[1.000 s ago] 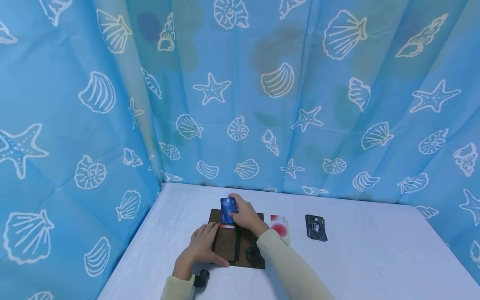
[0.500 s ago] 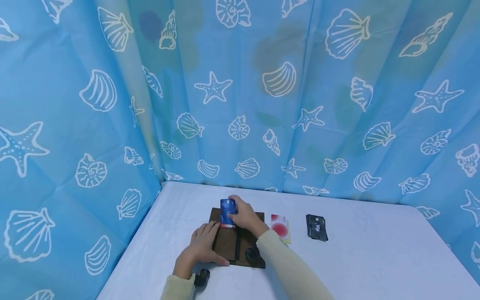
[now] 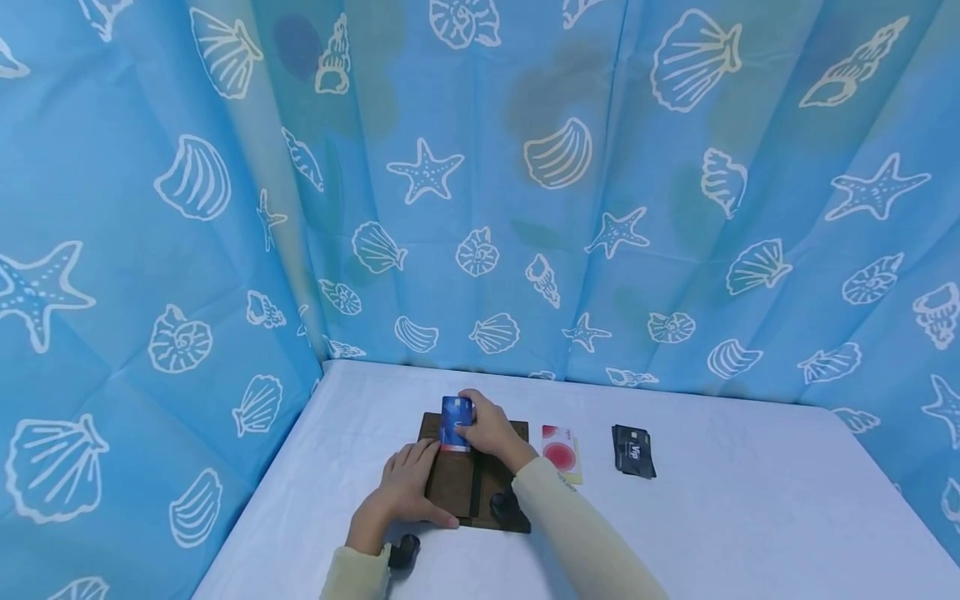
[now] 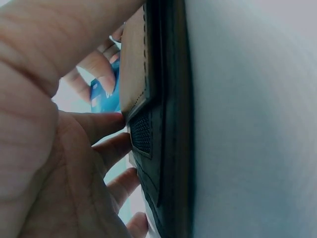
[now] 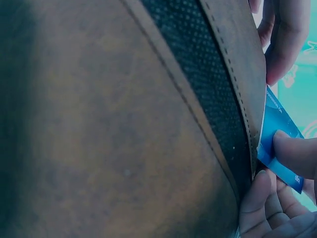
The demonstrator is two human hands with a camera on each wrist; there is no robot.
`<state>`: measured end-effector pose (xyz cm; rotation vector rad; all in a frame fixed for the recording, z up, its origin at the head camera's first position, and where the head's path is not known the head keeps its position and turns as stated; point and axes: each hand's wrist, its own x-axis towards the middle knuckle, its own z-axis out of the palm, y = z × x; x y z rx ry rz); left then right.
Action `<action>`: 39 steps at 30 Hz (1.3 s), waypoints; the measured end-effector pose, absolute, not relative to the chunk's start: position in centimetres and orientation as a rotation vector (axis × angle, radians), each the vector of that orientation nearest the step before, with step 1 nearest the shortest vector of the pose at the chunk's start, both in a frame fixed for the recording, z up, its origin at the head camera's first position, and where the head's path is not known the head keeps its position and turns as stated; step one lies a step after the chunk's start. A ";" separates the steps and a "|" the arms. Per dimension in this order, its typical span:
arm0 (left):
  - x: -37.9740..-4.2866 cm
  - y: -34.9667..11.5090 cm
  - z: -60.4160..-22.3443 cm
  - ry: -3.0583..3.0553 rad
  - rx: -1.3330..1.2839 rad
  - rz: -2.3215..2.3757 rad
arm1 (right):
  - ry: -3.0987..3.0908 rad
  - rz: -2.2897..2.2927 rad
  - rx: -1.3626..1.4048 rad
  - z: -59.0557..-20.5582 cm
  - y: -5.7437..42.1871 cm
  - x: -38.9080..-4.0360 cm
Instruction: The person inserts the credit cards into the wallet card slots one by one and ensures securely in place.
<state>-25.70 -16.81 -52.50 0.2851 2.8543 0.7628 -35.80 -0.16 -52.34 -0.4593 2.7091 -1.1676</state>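
Note:
A brown leather wallet (image 3: 450,485) lies spread flat on the white table, a dark strap running down its middle. My right hand (image 3: 491,429) pinches a blue bank card (image 3: 453,417) over the upper part of the left panel. In the right wrist view the thumb presses on that card (image 5: 277,130), right at the stitched pocket edge. A thin red strip shows at the card's lower end. My left hand (image 3: 408,483) rests on the wallet's left side, thumb stretched along its bottom edge; the left wrist view has its fingertips touching the pocket's side. The card's lower edge is partly hidden.
Right of the wallet lies a white card with red circles (image 3: 560,454), a yellow-edged one beneath. Farther right is a pile of black VIP cards (image 3: 633,452). A blue seashell curtain (image 3: 495,250) stands behind and left of the table (image 3: 750,500).
The blue card has slid slightly down toward the pocket under my right hand, and less of the red and white strip below it shows. My left hand stays in place.

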 end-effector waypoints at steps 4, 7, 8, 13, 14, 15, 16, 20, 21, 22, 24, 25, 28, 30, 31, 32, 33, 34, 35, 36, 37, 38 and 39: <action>-25.6 -16.8 -52.4 2.853 0.296 0.780 | 2.733 -1.140 -0.494 -52.6 0.2 -35.9; -25.7 -16.7 -52.3 2.848 0.298 0.779 | 2.751 -1.102 -0.511 -52.5 0.5 -35.9; -25.7 -16.7 -52.3 2.847 0.298 0.779 | 2.755 -1.088 -0.512 -52.5 0.6 -35.9; -25.8 -16.8 -52.1 2.853 0.302 0.775 | 2.766 -1.046 -0.515 -52.1 0.8 -36.0; -25.9 -16.8 -52.1 2.856 0.300 0.770 | 2.768 -1.044 -0.514 -52.0 0.8 -36.1; -25.9 -16.8 -52.1 2.857 0.297 0.765 | 2.770 -1.045 -0.507 -52.0 0.8 -36.0; -26.0 -16.8 -52.1 2.858 0.293 0.764 | 2.772 -1.046 -0.501 -52.0 0.8 -36.0; -26.0 -16.8 -52.1 2.859 0.283 0.759 | 2.778 -1.049 -0.495 -52.1 0.8 -36.1; -26.0 -16.8 -52.1 2.856 0.282 0.760 | 2.775 -1.053 -0.496 -52.1 0.8 -36.1; -26.0 -16.8 -52.1 2.857 0.285 0.761 | 2.770 -1.056 -0.500 -52.1 0.8 -36.1; -26.0 -16.8 -52.0 2.856 0.289 0.761 | 2.755 -1.067 -0.508 -52.2 0.8 -36.0; -26.0 -16.9 -52.0 2.855 0.287 0.757 | 2.744 -1.077 -0.512 -52.2 0.8 -35.9; -26.0 -16.9 -52.2 2.855 0.286 0.754 | 2.719 -1.095 -0.515 -52.2 0.9 -35.7; -25.9 -16.9 -52.3 2.852 0.282 0.759 | 2.708 -1.101 -0.518 -52.3 0.9 -35.7; -25.9 -16.9 -52.3 2.851 0.277 0.760 | 2.706 -1.105 -0.517 -52.3 0.9 -35.6; -25.9 -16.8 -52.3 2.851 0.278 0.764 | 2.706 -1.106 -0.519 -52.3 1.0 -35.6; -25.8 -16.8 -52.4 2.852 0.278 0.767 | 2.706 -1.107 -0.521 -52.4 1.0 -35.6; -25.8 -16.8 -52.4 2.852 0.276 0.767 | 2.706 -1.110 -0.532 -52.5 1.0 -35.7; -25.8 -16.8 -52.4 2.853 0.280 0.769 | 2.705 -1.109 -0.544 -52.6 1.0 -35.7; -25.8 -16.8 -52.5 2.853 0.282 0.768 | 2.701 -1.115 -0.555 -52.7 1.1 -35.7; -25.7 -16.8 -52.5 2.853 0.283 0.768 | 2.700 -1.115 -0.563 -52.8 1.1 -35.7; -25.7 -16.8 -52.5 2.854 0.286 0.764 | 2.699 -1.115 -0.573 -52.9 1.1 -35.7; -25.7 -16.8 -52.5 2.853 0.286 0.764 | 2.696 -1.117 -0.579 -53.0 1.1 -35.6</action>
